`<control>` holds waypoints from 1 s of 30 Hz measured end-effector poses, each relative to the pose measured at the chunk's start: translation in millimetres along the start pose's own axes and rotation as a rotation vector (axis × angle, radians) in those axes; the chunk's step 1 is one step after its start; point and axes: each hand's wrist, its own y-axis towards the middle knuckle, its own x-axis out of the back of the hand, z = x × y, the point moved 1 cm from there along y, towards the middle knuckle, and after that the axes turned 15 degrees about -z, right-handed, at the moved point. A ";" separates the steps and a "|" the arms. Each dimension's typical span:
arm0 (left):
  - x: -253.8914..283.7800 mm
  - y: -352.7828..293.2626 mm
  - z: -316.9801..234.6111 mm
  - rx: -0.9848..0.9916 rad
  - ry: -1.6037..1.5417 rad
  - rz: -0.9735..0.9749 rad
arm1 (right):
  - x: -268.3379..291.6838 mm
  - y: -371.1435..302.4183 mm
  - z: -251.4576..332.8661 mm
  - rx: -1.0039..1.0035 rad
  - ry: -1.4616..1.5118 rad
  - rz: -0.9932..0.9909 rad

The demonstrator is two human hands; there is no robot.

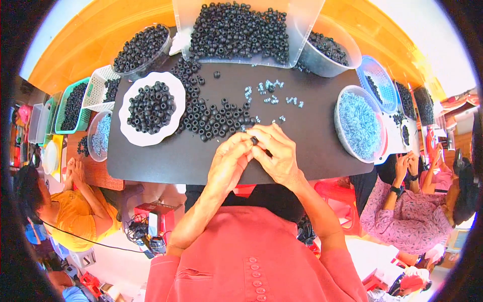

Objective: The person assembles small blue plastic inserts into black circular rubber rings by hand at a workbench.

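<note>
My left hand (229, 162) and my right hand (278, 155) meet over the near part of the dark table. Fingertips of both are pinched together around one small black bead-like piece (254, 141). Its underside and anything else inside the pinch are hidden. Just beyond my fingers lies a loose spread of black bead-like pieces (216, 120), round with a hole. Several small silvery-blue pieces, perhaps springs (271, 84), are scattered past my right hand. A white scalloped plate (130, 135) heaped with black pieces stands to the left.
A clear bin (307, 30) of black pieces stands at the back, between two round tubs (168, 48) (352, 45). At right, a round bowl (339, 132) holds silvery-blue pieces, beside a blue basket (363, 75). People work at left (83, 216) and right (402, 219).
</note>
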 end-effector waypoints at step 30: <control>-0.8 -4.3 -15.0 0.054 0.343 0.070 | -105.1 194.6 -127.6 0.308 -0.274 0.224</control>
